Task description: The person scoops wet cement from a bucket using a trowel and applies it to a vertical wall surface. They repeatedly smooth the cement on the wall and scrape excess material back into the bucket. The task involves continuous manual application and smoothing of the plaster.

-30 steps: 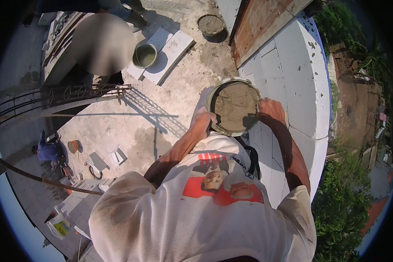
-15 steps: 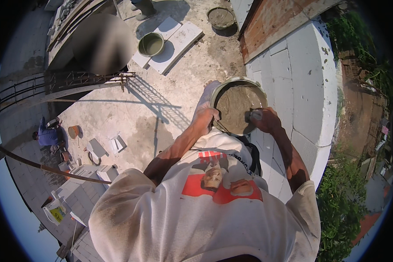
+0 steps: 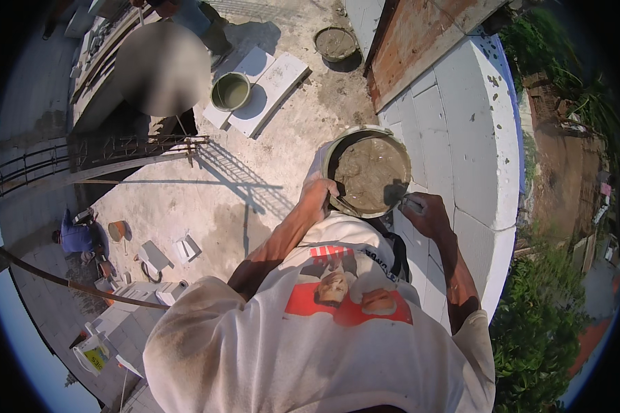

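A bucket [image 3: 328,172] of wet grey mortar [image 3: 372,172] is in front of my body, beside the white block wall. My left hand [image 3: 317,195] grips its near left rim, thumb on the edge. At the bucket's right rim, my right hand [image 3: 425,213] is closed with its fingers curled. Whatever it may hold is too hidden to make out. A dark patch lies on the mortar just by those fingers; whether it is shadow or a tool I cannot tell.
The white block wall [image 3: 475,138] runs along my right, with a drop to greenery beyond. Ahead are a bucket of greyish liquid [image 3: 231,91] on white slabs [image 3: 275,89] and a mortar tub [image 3: 335,43]. A rebar frame [image 3: 138,148] juts in from the left; a person [image 3: 79,230] crouches there.
My right hand has moved from over the mortar to the bucket's right rim. My left hand keeps its grip. Another person's legs show more at the top as the view shifts.
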The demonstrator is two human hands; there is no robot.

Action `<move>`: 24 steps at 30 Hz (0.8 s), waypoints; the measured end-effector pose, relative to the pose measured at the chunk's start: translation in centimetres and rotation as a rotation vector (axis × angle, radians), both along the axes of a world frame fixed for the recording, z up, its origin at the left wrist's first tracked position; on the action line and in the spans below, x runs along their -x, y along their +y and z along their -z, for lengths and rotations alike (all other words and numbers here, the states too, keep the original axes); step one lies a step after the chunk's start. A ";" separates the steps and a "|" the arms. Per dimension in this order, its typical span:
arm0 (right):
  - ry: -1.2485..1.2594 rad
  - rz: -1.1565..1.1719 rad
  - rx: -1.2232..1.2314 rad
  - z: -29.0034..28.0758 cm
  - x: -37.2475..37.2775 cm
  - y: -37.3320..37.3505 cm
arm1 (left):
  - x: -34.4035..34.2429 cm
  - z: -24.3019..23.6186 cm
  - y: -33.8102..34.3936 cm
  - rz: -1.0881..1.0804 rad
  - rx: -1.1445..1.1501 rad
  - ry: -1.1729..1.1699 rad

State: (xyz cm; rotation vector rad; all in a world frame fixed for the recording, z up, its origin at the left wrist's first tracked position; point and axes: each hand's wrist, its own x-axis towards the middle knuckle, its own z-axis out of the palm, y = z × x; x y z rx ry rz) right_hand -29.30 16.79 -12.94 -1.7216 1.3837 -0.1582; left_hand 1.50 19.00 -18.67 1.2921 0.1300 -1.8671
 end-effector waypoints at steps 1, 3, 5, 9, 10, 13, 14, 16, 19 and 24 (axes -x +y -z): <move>-0.016 0.022 0.055 -1.1 0.1 0.4 | -0.1 0.6 0.1 0.012 -0.030 -0.019; -0.024 0.057 0.051 -4.2 0.4 0.6 | -0.1 1.3 0.2 0.018 -0.039 -0.036; -0.007 0.106 0.041 -8.7 0.2 0.0 | -0.2 1.4 -0.3 0.025 -0.005 -0.051; -0.004 0.275 -0.014 -17.0 1.4 -1.0 | -0.5 1.3 -0.3 0.039 0.005 -0.025; -0.017 0.318 -0.058 -19.1 2.0 -1.5 | -0.5 1.1 -0.4 0.040 -0.003 -0.018; -0.025 0.496 -0.146 -23.6 4.0 -3.7 | -0.7 1.2 -0.6 0.030 -0.028 -0.028; -0.019 0.562 -0.172 -25.1 4.4 -4.6 | -0.7 1.9 -0.4 0.022 -0.037 -0.039; 0.032 0.647 -0.104 -29.8 4.0 -6.3 | 0.5 2.1 -0.7 0.068 -0.044 0.008; 0.013 0.604 0.048 -31.2 5.7 -12.6 | -0.1 0.9 -0.9 0.043 -0.036 -0.017; 0.576 0.215 0.747 -29.7 2.7 -23.9 | 0.6 0.3 -1.2 0.072 -0.074 -0.027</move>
